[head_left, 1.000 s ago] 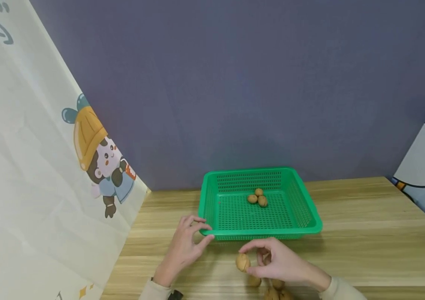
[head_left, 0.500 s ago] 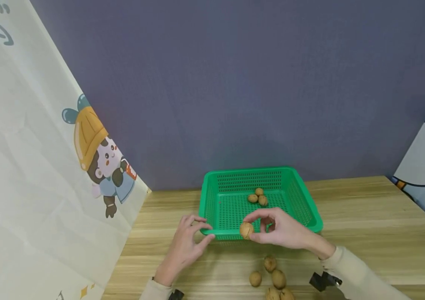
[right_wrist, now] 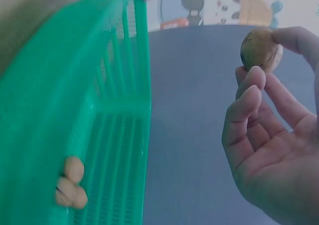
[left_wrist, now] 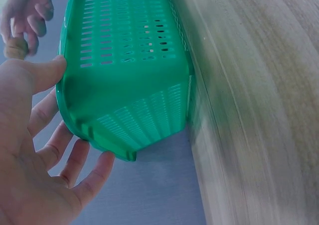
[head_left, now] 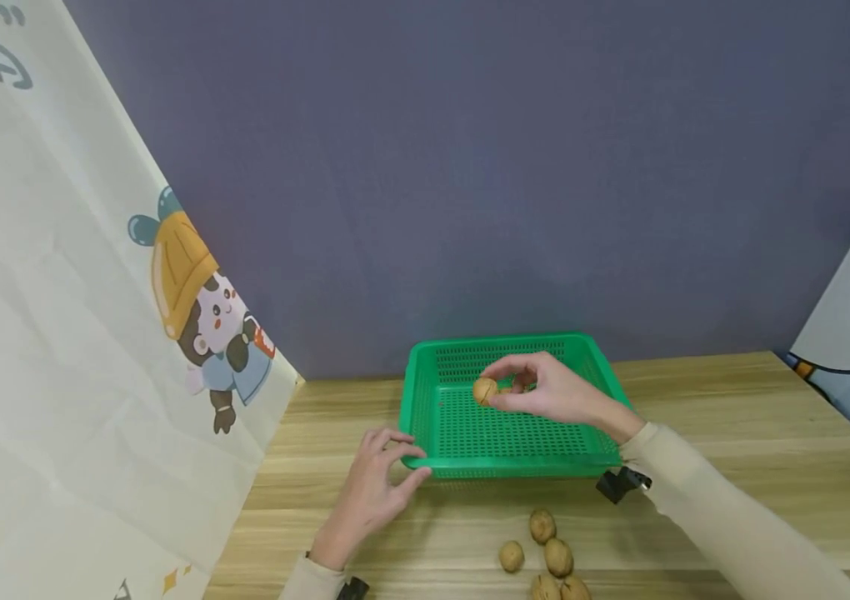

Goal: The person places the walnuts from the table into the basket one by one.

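My right hand [head_left: 556,393] pinches a walnut [head_left: 484,391] between thumb and fingertips, above the inside of a green plastic basket [head_left: 507,465]. The right wrist view shows this walnut held up, apart from the basket. On the basket floor a cluster of 3 walnuts [right_wrist: 74,169] lies together; in the head view my right hand largely hides it. My left hand [head_left: 368,496] holds the basket's near left corner, with the thumb [left_wrist: 52,71] at the front rim and the fingers spread around the corner.
Several loose walnuts [head_left: 558,557] lie on the wooden table [head_left: 732,467] in front of the basket. A dark grey-blue wall [head_left: 500,183] rises behind it. White panels with cartoon prints [head_left: 215,333] stand at both sides.
The right hand has lifted its walnut from near the table in front of the basket, forward over the rim to above its inside. The left hand has stayed at the corner.
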A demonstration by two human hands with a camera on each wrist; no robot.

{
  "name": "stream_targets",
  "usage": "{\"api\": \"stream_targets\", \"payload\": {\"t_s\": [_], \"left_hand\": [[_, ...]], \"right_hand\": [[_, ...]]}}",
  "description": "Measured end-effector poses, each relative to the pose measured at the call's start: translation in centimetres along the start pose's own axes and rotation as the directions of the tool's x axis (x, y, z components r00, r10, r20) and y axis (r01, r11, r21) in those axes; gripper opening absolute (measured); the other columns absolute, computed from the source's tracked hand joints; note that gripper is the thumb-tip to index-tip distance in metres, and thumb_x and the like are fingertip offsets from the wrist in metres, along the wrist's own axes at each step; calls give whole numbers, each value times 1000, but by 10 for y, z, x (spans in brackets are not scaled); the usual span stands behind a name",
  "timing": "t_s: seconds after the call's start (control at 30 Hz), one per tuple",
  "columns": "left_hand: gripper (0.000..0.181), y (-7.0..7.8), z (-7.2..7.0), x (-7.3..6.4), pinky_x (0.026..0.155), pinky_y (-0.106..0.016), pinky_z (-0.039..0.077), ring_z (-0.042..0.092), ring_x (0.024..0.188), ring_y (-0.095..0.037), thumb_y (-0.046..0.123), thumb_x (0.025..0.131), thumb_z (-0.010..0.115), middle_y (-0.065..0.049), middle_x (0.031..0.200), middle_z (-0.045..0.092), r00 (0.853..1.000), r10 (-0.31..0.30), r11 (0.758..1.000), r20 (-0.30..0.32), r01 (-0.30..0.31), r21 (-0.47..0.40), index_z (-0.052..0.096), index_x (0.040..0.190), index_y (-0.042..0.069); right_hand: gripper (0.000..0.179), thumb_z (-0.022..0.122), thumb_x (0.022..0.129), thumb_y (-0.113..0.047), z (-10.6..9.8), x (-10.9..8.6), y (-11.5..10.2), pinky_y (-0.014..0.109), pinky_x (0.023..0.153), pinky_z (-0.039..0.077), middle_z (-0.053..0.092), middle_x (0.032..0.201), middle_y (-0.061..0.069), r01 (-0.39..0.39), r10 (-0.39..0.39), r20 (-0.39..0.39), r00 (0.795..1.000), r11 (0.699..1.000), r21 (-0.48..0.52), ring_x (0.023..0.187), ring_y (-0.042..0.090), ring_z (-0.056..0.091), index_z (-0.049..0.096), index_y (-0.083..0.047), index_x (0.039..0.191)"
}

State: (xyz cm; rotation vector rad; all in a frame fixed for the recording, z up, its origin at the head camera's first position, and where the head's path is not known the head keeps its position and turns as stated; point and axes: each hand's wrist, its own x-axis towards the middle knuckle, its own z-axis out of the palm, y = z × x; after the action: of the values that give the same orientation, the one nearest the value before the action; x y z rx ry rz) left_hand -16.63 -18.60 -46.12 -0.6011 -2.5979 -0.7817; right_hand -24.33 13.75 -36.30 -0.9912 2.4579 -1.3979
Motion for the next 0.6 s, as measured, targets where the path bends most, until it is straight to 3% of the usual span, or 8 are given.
{"api": "stream_targets", "payload": {"t_s": [0.23,0.4,0.5,0.6], "left_hand": [[15,1,0,0,104,-52,53,57,123,-24,29,90,85,-6,124,71,1000,-4,1000,5,4,-11,79,103,23],[15,1,1,0,103,-52,53,56,123,-24,29,91,85,-6,124,71,1000,-5,1000,17,6,-17,79,104,23],[16,1,2,0,104,-52,52,56,124,-24,29,91,85,-6,124,71,1000,-2,1000,15,2,-15,79,104,23],[15,0,1,0,104,-52,52,57,123,-25,29,91,85,-6,124,71,1000,1,1000,7,-1,-13,79,104,23]], "right_hand": [[38,77,99,-37,-14,27,17,35,69,53,71,136,10,-66,64,-72,995,997,-33,77,24,64,72,-21,133],[39,76,99,-39,-21,42,25,36,69,52,72,134,10,-83,75,-86,994,991,-102,74,22,61,72,-18,132],[40,75,99,-39,-24,49,35,37,73,54,74,131,8,-99,86,-84,993,983,-157,82,22,64,72,-18,133],[40,75,100,-39,-26,57,46,41,85,57,74,131,6,-127,112,-90,990,976,-179,101,25,69,72,-18,133]]}}
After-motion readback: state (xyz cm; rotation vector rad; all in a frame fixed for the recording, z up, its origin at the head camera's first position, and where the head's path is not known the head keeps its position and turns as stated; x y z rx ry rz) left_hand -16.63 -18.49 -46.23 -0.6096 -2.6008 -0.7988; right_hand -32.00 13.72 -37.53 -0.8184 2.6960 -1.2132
